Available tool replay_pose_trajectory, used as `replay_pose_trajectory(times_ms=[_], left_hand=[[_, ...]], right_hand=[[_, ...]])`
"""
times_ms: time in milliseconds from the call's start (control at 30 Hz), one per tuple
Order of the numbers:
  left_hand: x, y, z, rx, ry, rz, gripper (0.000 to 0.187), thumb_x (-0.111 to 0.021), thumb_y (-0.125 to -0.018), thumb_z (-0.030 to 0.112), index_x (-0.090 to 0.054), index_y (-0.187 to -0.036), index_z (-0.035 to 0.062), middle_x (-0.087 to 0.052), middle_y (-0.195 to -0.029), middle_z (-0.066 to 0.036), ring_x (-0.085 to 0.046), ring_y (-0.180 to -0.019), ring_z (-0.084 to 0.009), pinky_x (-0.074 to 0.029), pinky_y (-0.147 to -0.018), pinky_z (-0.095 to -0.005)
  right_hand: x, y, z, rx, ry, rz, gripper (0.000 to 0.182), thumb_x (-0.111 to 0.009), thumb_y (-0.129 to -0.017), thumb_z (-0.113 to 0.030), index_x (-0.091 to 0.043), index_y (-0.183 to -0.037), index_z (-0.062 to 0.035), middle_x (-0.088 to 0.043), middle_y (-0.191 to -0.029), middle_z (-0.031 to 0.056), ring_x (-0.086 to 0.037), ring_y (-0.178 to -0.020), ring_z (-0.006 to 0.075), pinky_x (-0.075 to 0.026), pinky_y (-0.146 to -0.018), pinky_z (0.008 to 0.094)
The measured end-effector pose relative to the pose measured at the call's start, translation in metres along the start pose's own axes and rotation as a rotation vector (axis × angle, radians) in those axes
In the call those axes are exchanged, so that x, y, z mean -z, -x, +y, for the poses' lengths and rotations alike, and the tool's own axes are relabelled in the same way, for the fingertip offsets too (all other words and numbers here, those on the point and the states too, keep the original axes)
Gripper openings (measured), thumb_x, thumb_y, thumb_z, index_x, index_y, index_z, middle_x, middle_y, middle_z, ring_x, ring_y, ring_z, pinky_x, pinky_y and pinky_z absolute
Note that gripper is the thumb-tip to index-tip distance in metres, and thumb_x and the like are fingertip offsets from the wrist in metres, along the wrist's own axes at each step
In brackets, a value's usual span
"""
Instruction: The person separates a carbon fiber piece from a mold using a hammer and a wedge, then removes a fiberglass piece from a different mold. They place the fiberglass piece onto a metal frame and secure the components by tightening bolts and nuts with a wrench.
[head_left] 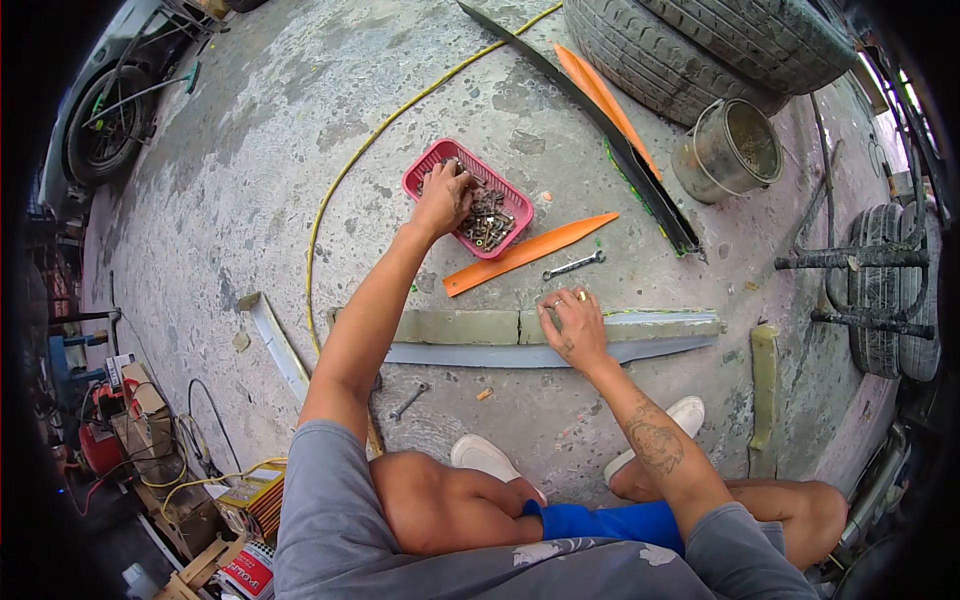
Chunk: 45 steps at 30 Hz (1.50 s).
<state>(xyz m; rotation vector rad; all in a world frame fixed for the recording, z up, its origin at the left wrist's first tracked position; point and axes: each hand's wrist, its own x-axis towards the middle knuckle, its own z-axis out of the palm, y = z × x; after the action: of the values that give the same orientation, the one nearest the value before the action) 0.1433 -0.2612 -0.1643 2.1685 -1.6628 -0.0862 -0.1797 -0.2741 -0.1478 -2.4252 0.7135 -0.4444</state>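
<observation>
A pink plastic basket on the concrete floor holds many bolts and small metal parts. My left hand reaches into its left part, fingers bent down among the hardware; whether they grip a piece is hidden. Over the long grey strip is my right hand, its fingers curled round a small, light-coloured piece near the fingertips, too small to name. A wrench lies just beyond that hand, beside an orange strip at the basket's near side.
A second wrench lies near my shoes. Beyond are a long black strip, a metal bucket and stacked tires. A yellow hose curves across the floor. Boxes and tools crowd the lower left.
</observation>
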Motion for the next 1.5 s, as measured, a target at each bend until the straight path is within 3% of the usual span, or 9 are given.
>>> replay_pose_trajectory(times_ms=[167, 500, 667, 733, 833, 933, 1200, 1400, 1500], left_hand=[[-0.004, 0.001, 0.004, 0.033, -0.006, -0.237, 0.017, -0.062, -0.082, 0.012, -0.070, -0.097, 0.0097, -0.057, -0.109, -0.015, -0.051, -0.106, -0.0342, -0.044, -0.090, -0.0456], [-0.008, 0.001, -0.003, -0.011, -0.013, -0.118, 0.016, -0.065, -0.079, 0.011, -0.066, -0.091, 0.0002, -0.060, -0.105, -0.018, -0.056, -0.101, -0.0357, -0.047, -0.088, -0.0442], [0.026, -0.003, 0.003, 0.305, 0.482, -0.083, 0.016, -0.066, -0.077, 0.007, -0.062, -0.090, -0.0007, -0.063, -0.083, -0.018, -0.061, -0.084, -0.0313, -0.049, -0.078, -0.0423], [0.025, -0.002, 0.003, 0.228, 0.537, -0.098, 0.016, -0.064, -0.077, 0.006, -0.064, -0.091, -0.0003, -0.064, -0.082, -0.017, -0.062, -0.083, -0.0300, -0.050, -0.075, -0.0409], [0.010, 0.001, -0.006, -0.102, 0.304, -0.502, 0.020, -0.064, -0.077, 0.007, -0.069, -0.096, 0.0025, -0.064, -0.088, -0.017, -0.062, -0.088, -0.0329, -0.050, -0.079, -0.0420], [0.000, 0.006, -0.005, -0.125, 0.219, -0.262, 0.020, -0.064, -0.078, 0.007, -0.069, -0.097, 0.0032, -0.063, -0.093, -0.018, -0.062, -0.091, -0.0345, -0.050, -0.081, -0.0433], [0.024, 0.009, 0.007, 0.064, 0.414, -0.405, 0.022, -0.064, -0.085, 0.011, -0.067, -0.102, -0.0021, -0.063, -0.091, -0.018, -0.061, -0.089, -0.0338, -0.049, -0.078, -0.0395], [0.035, 0.027, 0.071, 0.024, 0.827, -0.359, 0.025, -0.069, -0.087, 0.019, -0.068, -0.098, -0.0031, -0.063, -0.082, -0.014, -0.061, -0.077, -0.0226, -0.047, -0.071, -0.0365], [0.048, 0.030, 0.109, -0.146, 0.673, -0.393, 0.019, -0.072, -0.085, 0.015, -0.069, -0.095, -0.0015, -0.062, -0.078, -0.010, -0.060, -0.073, -0.0190, -0.048, -0.068, -0.0336]], right_hand=[[0.001, 0.000, -0.002, -0.005, 0.010, 0.010, 0.013, -0.062, -0.086, -0.019, -0.065, -0.082, -0.0067, -0.062, -0.091, 0.0050, -0.056, -0.091, 0.0287, -0.042, -0.087, 0.0435], [0.001, 0.000, -0.002, -0.007, 0.012, 0.018, 0.015, -0.062, -0.086, -0.019, -0.066, -0.080, -0.0062, -0.063, -0.091, 0.0044, -0.056, -0.090, 0.0285, -0.042, -0.085, 0.0436], [-0.001, 0.000, -0.001, 0.011, 0.009, 0.041, 0.015, -0.062, -0.086, -0.020, -0.066, -0.080, -0.0064, -0.063, -0.090, 0.0048, -0.057, -0.089, 0.0283, -0.043, -0.084, 0.0431], [0.000, 0.000, -0.001, 0.008, 0.008, 0.038, 0.015, -0.062, -0.086, -0.020, -0.066, -0.080, -0.0066, -0.063, -0.090, 0.0049, -0.057, -0.088, 0.0284, -0.043, -0.084, 0.0431], [-0.002, 0.000, -0.001, 0.014, 0.010, 0.043, 0.014, -0.062, -0.085, -0.019, -0.066, -0.080, -0.0067, -0.063, -0.090, 0.0050, -0.057, -0.088, 0.0284, -0.043, -0.084, 0.0430], [-0.001, 0.000, -0.002, 0.017, 0.011, 0.045, 0.014, -0.063, -0.085, -0.019, -0.066, -0.080, -0.0069, -0.063, -0.090, 0.0049, -0.057, -0.089, 0.0283, -0.043, -0.084, 0.0429], [-0.002, 0.000, -0.001, -0.006, 0.017, 0.019, 0.013, -0.062, -0.085, -0.019, -0.066, -0.084, -0.0074, -0.062, -0.091, 0.0039, -0.056, -0.089, 0.0279, -0.043, -0.085, 0.0422], [0.016, -0.016, 0.000, -0.039, -0.200, 0.164, 0.018, -0.066, -0.086, -0.018, -0.067, -0.099, -0.0062, -0.064, -0.094, 0.0053, -0.059, -0.094, 0.0258, -0.045, -0.089, 0.0385], [0.019, -0.038, -0.008, -0.510, -0.867, 0.075, 0.022, -0.069, -0.088, -0.020, -0.066, -0.104, -0.0043, -0.065, -0.097, 0.0050, -0.064, -0.091, 0.0199, -0.050, -0.084, 0.0328]])
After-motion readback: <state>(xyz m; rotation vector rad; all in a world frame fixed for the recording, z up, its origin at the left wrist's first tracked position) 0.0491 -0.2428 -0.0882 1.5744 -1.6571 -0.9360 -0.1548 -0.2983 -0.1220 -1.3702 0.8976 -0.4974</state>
